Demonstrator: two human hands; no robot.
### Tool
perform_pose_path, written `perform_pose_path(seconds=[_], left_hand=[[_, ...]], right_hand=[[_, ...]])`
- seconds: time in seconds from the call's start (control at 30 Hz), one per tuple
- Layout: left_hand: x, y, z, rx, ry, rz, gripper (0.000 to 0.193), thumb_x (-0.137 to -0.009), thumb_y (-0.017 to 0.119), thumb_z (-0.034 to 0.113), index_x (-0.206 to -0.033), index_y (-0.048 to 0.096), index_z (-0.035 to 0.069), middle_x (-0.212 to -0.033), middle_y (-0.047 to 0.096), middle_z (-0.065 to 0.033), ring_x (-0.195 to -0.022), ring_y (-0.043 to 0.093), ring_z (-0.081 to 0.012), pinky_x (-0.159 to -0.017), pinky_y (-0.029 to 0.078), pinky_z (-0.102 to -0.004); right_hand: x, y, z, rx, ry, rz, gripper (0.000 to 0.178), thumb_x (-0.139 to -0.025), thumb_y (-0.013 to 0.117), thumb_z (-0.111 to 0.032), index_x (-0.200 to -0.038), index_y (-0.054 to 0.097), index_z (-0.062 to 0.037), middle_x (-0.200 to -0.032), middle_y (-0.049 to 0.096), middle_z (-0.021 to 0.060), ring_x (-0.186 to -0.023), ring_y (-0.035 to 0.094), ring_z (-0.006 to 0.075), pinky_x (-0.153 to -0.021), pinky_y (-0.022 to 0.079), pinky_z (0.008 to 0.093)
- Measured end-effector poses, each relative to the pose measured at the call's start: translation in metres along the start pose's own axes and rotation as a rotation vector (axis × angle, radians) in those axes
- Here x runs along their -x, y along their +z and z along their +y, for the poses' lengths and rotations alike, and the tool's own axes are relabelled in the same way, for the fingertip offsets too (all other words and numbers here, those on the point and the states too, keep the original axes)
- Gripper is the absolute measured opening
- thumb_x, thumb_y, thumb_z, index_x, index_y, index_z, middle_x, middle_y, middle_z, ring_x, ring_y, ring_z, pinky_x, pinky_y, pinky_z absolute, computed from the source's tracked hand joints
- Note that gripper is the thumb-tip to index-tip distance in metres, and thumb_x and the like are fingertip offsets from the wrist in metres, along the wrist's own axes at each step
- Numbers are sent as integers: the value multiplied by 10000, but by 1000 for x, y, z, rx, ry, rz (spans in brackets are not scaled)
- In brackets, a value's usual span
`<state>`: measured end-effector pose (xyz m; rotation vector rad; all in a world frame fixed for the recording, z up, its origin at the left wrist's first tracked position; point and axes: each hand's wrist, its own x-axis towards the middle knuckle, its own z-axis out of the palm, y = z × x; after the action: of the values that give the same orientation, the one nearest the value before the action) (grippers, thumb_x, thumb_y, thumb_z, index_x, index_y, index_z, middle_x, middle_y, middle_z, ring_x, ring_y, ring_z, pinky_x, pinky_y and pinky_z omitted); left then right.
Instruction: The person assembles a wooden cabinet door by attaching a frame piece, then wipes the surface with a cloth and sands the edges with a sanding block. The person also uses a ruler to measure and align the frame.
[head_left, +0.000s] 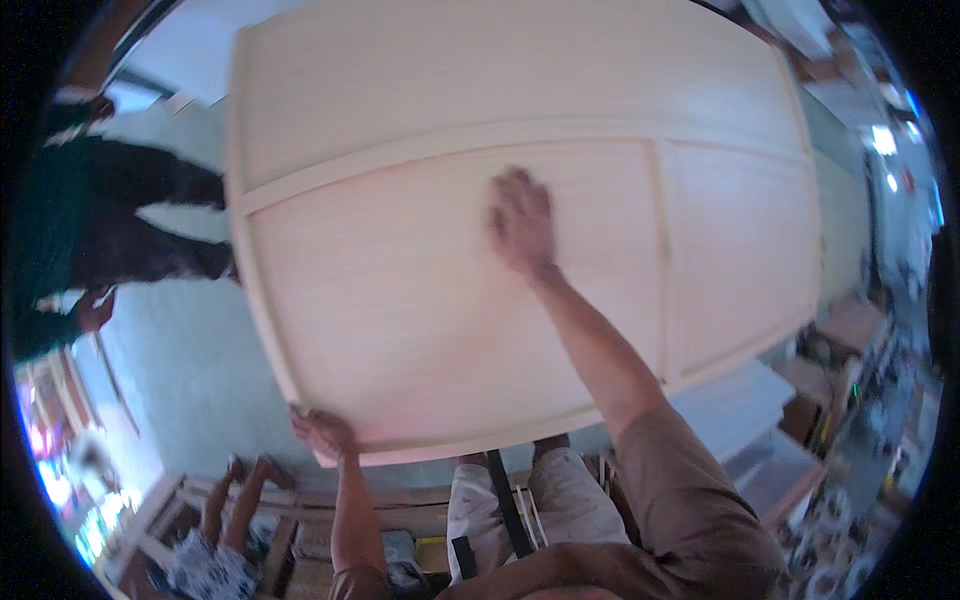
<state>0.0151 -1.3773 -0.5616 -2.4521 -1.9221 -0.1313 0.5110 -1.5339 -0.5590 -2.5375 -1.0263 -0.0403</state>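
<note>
A large pale wooden panel (430,300) with raised frame strips spreads out before me. One strip crosses its width, and a shorter strip divides the near part into a wide left field and a narrower right one. At the near left corner, my left hand (325,432) is closed round the panel's edge. My right hand (522,220) reaches over the left field, palm down on or just above the surface. Its fingers look stretched out, though somewhat blurred, and I see nothing held in them.
Another person (85,220) in dark clothes stands left of the panel. A second person's legs (240,510) show at the lower left, near a wooden frame (160,520). White boards (740,405) and cluttered materials (850,500) lie to the right.
</note>
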Motion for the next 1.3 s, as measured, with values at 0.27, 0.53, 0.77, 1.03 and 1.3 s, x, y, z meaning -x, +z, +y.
perform_pose_path(seconds=[0.27,0.53,0.77,1.03,1.3], left_hand=[[17,13,-24,-238,16,5,544,-1026,450,222,-1541,351,76,-1333,545,-227,-1139,563,-390,-931,458,-558],[13,2,-20,-295,143,-24,503,-1018,470,212,-1469,396,2,-1204,559,-234,-1088,574,-406,-847,485,-553],[1,11,-34,-281,91,-62,560,-999,508,240,-1502,377,32,-1234,564,-231,-1104,584,-398,-855,498,-533],[7,16,-44,-255,60,-62,511,-995,508,192,-1464,380,35,-1245,561,-247,-1100,596,-425,-845,506,-552],[-13,27,53,-125,276,53,658,-1025,568,311,-1549,327,-7,-1487,453,-278,-1374,447,-436,-1098,417,-554]], right_hand=[[9,-4,-5,-100,-7,45,493,-955,598,-275,-1403,530,-82,-1534,426,157,-1481,338,345,-1221,246,575],[13,-7,-2,-132,-6,78,488,-946,606,-275,-1391,543,-86,-1550,420,150,-1479,349,330,-1226,255,561],[21,-15,1,-165,11,19,470,-942,607,-243,-1380,548,-84,-1549,428,133,-1482,347,309,-1235,266,520],[126,-51,18,-318,40,-40,451,-919,648,-93,-1359,553,-70,-1530,465,110,-1464,390,289,-1215,315,502],[236,-108,52,-539,556,88,393,-887,685,-23,-1266,598,-69,-1155,660,127,-1118,632,299,-933,517,444]])
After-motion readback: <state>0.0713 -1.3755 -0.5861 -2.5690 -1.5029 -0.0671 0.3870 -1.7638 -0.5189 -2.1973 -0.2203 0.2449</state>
